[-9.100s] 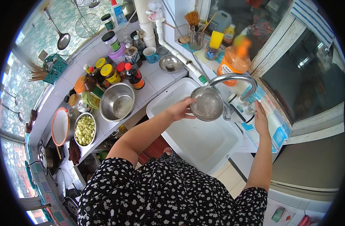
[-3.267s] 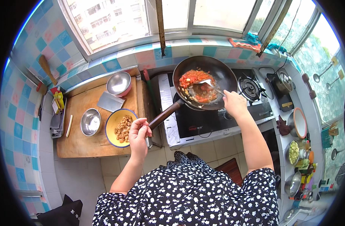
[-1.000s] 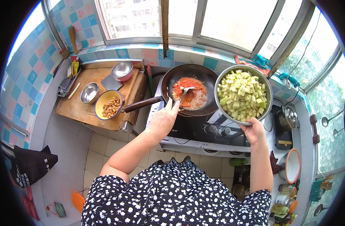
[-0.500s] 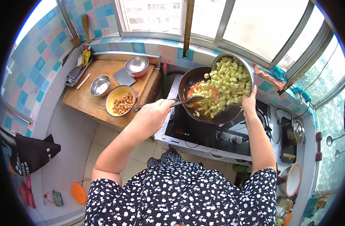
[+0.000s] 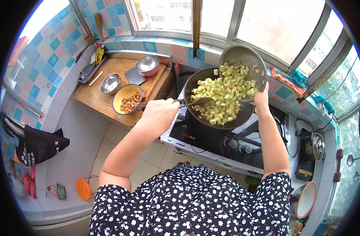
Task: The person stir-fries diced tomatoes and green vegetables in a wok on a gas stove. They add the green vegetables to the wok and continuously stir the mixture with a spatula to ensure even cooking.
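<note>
My left hand (image 5: 159, 114) is closed around the handle of a metal spatula (image 5: 202, 101), whose head is over the near left part of a dark wok (image 5: 242, 116). Pale green diced vegetable cubes (image 5: 221, 98) heap up in the wok and cover most of what lies beneath. At the far right rim, my right hand (image 5: 261, 99) grips the edge of a metal bowl (image 5: 242, 53), steeply tilted with its mouth toward the wok. Some cubes still cling inside it. The fingers behind the bowl are partly hidden.
The wok stands on a black gas stove (image 5: 203, 135). Left of it, a wooden board (image 5: 87, 92) bears a yellow bowl (image 5: 118, 103) of browned pieces, two metal bowls and a cleaver (image 5: 135, 76). An orange cloth (image 5: 284, 80) lies on the windowsill; a pan (image 5: 317, 145) stands at right.
My right hand has tipped the bowl further, and many cubes have dropped into the wok, covering the red food that showed before. My left hand stays on the spatula.
</note>
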Available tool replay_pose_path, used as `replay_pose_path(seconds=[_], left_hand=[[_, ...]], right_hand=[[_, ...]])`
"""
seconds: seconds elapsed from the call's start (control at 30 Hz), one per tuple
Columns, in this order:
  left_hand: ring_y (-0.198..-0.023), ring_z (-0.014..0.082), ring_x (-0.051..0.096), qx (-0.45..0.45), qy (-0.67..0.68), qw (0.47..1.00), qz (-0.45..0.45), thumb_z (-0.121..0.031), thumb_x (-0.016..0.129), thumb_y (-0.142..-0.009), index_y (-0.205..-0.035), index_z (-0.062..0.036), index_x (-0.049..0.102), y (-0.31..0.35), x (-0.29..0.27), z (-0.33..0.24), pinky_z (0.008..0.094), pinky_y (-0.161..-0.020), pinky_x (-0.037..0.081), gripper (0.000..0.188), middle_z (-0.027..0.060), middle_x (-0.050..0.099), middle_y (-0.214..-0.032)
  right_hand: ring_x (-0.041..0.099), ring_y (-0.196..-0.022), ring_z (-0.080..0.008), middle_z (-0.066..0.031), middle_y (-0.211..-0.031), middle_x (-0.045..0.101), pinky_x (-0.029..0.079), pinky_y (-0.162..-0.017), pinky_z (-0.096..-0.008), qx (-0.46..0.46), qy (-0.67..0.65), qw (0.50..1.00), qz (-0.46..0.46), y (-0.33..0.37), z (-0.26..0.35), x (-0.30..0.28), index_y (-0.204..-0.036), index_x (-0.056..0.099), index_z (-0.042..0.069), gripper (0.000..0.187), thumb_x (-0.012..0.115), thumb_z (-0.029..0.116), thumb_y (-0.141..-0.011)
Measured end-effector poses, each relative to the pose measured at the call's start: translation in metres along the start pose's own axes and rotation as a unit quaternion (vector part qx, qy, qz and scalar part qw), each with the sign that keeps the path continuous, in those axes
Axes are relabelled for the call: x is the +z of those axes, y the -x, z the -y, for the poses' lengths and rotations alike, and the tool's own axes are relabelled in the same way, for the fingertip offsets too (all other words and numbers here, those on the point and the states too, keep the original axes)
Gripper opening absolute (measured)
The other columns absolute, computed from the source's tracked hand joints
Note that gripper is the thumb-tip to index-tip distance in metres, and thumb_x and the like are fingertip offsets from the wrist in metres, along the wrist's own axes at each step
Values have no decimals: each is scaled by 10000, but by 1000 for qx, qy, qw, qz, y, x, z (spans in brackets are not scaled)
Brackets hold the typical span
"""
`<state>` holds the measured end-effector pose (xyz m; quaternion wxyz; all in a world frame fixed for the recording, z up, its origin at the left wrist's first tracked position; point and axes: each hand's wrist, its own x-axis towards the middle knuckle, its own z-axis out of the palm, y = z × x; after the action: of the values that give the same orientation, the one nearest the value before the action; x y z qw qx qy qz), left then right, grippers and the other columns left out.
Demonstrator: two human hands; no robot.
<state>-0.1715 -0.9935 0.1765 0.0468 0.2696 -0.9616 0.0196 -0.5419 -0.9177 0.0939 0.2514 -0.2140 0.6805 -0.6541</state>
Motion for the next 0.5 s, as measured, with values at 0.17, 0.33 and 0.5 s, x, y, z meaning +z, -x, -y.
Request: replay_pose_path(seconds=[0.17,0.33,0.5], left_hand=[[-812,332,653,-10,76,997,-14,-212,578,-874,-905,-74,658,-11,9,32,445,-728,523,162,135,670,-814],[-826,335,648,-72,37,996,44,-231,580,-898,-1045,-91,701,-41,-47,47,435,-771,503,236,150,686,-843],[-787,274,668,-82,-7,986,142,-240,580,-892,-1030,-60,706,-119,-17,78,393,-742,512,259,135,689,-785]], right_hand=[[653,-971,-334,-212,-1249,507,618,-680,-457,90,-78,991,57,2,4,-19,-1401,245,107,659,413,-65,-787],[649,-962,-366,-228,-1250,491,622,-679,-464,109,-170,978,60,3,-4,-48,-1376,273,52,657,410,-85,-747],[629,-1003,-356,-226,-1231,499,620,-703,-469,99,-187,977,28,26,1,-61,-1369,292,36,630,407,-79,-761]])
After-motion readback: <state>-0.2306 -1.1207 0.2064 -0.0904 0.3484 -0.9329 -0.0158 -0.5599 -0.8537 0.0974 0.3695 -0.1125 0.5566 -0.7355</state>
